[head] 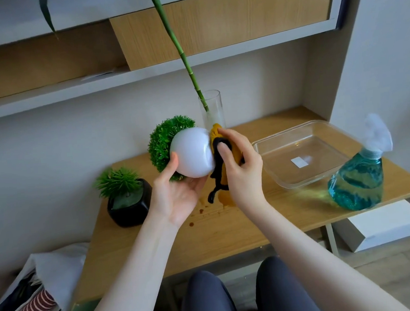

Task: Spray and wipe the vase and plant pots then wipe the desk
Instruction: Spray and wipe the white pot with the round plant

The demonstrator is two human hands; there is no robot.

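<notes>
1. My left hand (177, 196) holds the white round pot (191, 153) from below, lifted above the desk (228, 229); my thumb lies up along its left side and my fingers curl under it.
2. The pot is tilted, so its green ball plant (165, 140) points away from me, to about 10 o'clock.
3. My right hand (239, 163) grips a yellow cloth with black trim (218, 171) and presses it against the right side of the pot. My thumb lies on the black edge of the cloth.
4. The lower end of the cloth hangs down to the desk; whether it touches the wood I cannot tell.
5. At 12 o'clock from my hands, just behind the cloth, stands the glass vase (212, 108) with a green bamboo stem (179, 47) leaning up and left.
6. At 8 o'clock from the white pot, the black pot (130, 206) with a small spiky plant stands on the desk.
7. At 3 o'clock lies a clear plastic tray (303, 153), and beside it, near the right desk edge, the spray bottle (357, 181) with blue liquid.
8. Some small dark wet spots (199, 212) are on the wood under my hands.
</notes>
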